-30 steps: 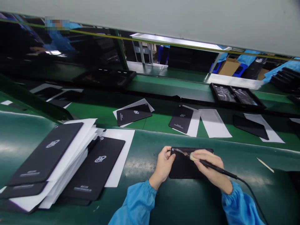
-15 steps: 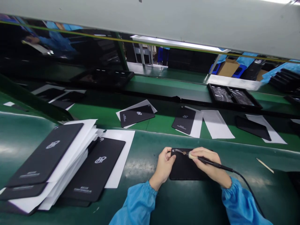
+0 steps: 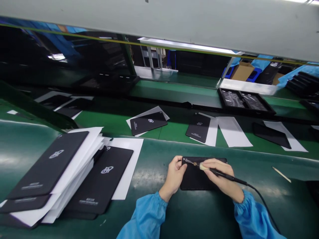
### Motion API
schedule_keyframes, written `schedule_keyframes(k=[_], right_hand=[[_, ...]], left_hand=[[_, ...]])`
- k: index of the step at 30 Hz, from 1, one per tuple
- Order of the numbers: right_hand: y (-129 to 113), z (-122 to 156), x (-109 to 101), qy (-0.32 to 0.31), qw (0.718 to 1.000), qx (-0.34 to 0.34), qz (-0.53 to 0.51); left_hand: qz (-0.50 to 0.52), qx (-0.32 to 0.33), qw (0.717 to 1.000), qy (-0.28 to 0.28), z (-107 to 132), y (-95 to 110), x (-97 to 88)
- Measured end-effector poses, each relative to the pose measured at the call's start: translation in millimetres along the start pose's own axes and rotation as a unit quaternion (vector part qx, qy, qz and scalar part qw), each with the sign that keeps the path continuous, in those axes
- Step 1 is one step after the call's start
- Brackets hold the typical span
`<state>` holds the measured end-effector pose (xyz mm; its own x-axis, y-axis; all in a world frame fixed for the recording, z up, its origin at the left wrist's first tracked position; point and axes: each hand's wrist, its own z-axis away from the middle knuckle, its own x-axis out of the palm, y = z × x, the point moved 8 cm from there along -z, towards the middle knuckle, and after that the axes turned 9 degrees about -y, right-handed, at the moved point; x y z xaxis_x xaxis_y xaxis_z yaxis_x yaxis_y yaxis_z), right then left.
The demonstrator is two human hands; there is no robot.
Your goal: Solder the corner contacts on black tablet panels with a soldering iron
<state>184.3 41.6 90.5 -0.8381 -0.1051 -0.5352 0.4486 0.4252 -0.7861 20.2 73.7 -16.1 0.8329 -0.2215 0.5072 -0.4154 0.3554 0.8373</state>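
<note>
A black tablet back cover lies flat on the green bench before me. My left hand grips its upper left edge between thumb and fingers. In my right hand is a soldering iron, held like a pen, its cord trailing off to the lower right. The iron's metal tip is at the cover's upper left corner, beside a small light part; whether it touches is too small to tell. Left of my hands stands a stack of black covers interleaved with white sheets, and another cover leans against it.
Beyond the bench edge, a green conveyor carries black covers with white sheets. A black tray stands farther back. A thin wooden stick lies to my right. A green post slants at left; a pale panel hangs overhead.
The covers and sheets on the conveyor have shifted slightly right. The black tray behind has shifted slightly left. My right hand with the iron has moved slightly left; my left hand stays put.
</note>
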Motion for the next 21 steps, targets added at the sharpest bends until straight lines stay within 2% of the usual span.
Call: schedule_keyframes(k=[7,9,14,21], right_hand=[[1.8,-2.1,3.4,-0.002,1.0,-0.009,-0.002],[-1.0,2.0,1.7,0.022,1.0,-0.012,0.011],[-2.5,23.9,-4.3,0.136,0.989,-0.001,0.055],[-8.0,25.2,7.8,0.145,0.987,-0.005,0.067]], left_hand=[[-0.002,0.0,1.0,0.003,-0.5,0.8,-2.1],[0.001,0.001,1.0,0.006,-0.3,2.3,-1.7],[0.007,0.002,1.0,0.014,1.0,5.1,1.5],[0.003,0.011,1.0,0.019,0.1,2.3,-0.6]])
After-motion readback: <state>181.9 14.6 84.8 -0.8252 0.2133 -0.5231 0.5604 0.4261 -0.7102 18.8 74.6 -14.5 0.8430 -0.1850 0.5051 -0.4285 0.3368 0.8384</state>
